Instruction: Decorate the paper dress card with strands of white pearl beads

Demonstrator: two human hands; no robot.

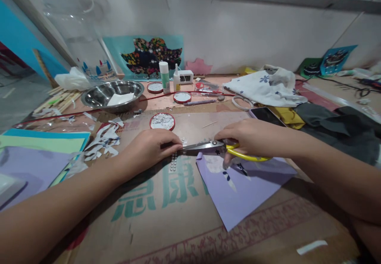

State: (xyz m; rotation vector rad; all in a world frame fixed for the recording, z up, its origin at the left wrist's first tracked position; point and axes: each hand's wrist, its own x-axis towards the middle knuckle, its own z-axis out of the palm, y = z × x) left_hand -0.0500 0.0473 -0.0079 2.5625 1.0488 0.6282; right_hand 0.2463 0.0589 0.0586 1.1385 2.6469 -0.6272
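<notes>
My right hand (238,137) is closed around the yellow handles of a pair of scissors (202,145), its blades pointing left. At the blade tips, my left hand (154,147) pinches a short strip of pearl beads (173,162), part of which hangs below the fingers. Beneath my right hand lies a sheet of purple paper (238,200) with white and dark-patterned cut pieces on it. Just beyond my left hand sits a red-rimmed lid (162,122) full of small white beads. My left fingertips partly hide the strip where it meets the blades.
Cardboard (184,224) covers the work surface. White fabric scraps (104,141) and coloured paper sheets (38,155) lie left. Behind stand a metal bowl (111,93), a glue stick (164,76) and a glue bottle (176,79). A phone (268,116) and patterned white cloth (264,87) lie right.
</notes>
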